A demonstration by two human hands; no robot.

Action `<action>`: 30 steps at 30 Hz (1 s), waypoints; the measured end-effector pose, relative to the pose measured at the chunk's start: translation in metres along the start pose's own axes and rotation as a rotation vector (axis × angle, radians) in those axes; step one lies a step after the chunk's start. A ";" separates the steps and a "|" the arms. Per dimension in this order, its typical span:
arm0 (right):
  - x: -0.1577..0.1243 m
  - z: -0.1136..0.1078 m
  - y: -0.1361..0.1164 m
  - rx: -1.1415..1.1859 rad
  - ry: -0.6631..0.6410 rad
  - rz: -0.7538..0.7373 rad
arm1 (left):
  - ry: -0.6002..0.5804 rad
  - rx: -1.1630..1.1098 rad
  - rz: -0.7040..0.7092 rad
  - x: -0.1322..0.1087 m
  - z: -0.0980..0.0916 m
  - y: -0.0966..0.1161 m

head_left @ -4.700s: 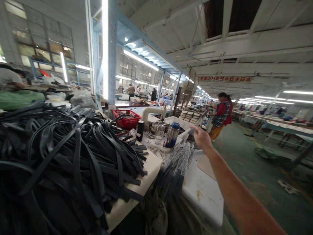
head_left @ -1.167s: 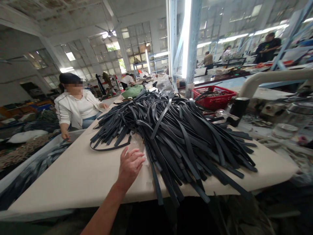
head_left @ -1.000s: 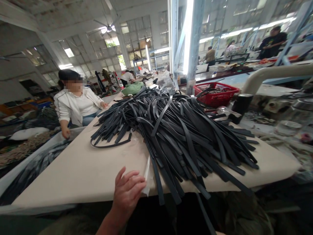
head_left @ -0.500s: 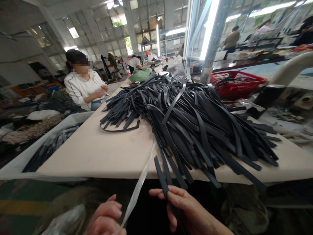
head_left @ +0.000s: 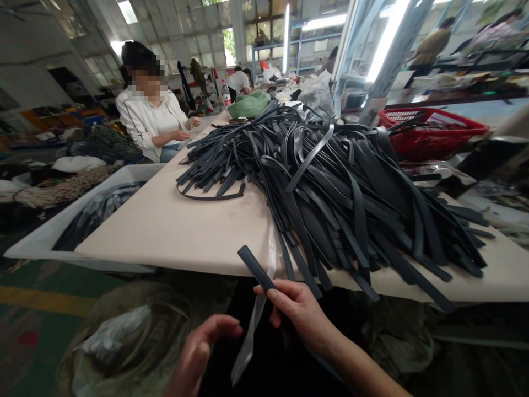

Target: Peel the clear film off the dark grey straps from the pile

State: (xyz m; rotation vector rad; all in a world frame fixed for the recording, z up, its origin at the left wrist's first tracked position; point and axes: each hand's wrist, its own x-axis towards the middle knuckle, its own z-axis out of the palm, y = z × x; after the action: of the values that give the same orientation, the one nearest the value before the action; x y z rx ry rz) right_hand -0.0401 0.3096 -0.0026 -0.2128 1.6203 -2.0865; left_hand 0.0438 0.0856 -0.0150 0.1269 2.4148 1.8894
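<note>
Probably light, pliant strap (head_left: pixel 255 268), right hand (head_left: pixel 300 311) pinching near its tip.
Left hand (head_left: pixel 196 350) empty; flat faces suit a pinch.

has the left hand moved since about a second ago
Yes, the left hand drew back, from over the table to the near side of its front edge.

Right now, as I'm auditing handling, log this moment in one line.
right hand: holds dark strap | left hand: open, near plastic strip | strap pile: on table
</note>
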 end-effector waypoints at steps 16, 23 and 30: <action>-0.013 -0.001 0.011 -0.166 0.002 -0.031 | -0.430 -0.163 -0.569 0.041 0.021 0.021; -0.013 -0.002 0.017 -0.193 -0.009 -0.040 | -0.612 -0.138 -0.603 0.034 0.013 0.023; -0.015 0.000 0.024 -0.221 -0.032 -0.040 | -0.620 -0.049 -0.592 0.026 0.010 0.006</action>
State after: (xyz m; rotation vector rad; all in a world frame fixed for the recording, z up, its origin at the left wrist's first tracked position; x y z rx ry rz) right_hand -0.0199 0.3122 -0.0228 -0.3531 1.8405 -1.9202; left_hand 0.0193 0.0999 -0.0116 -0.0098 1.7360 1.3749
